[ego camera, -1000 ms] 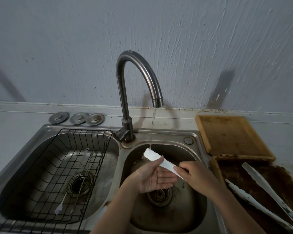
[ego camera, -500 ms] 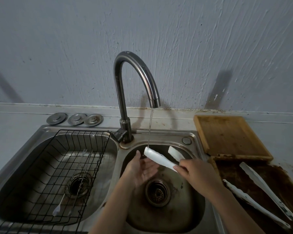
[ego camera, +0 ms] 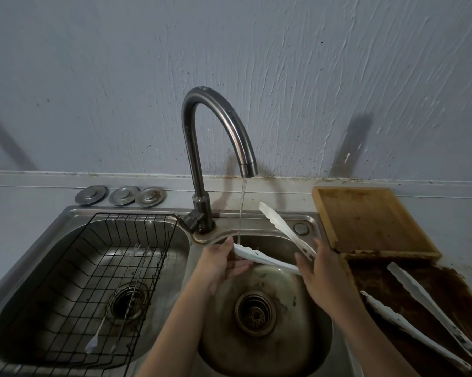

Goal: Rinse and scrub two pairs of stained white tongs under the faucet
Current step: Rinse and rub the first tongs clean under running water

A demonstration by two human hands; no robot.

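A grey textured wall fills the upper frame under dim light. A pale countertop runs across the middle, stained along the wall joint.

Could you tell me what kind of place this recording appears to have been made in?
Most likely a home kitchen, at the sink. A steel double sink with a running gooseneck faucet sits in a counter, a wire dish rack fills the left basin, and a wooden tray lies beside it.
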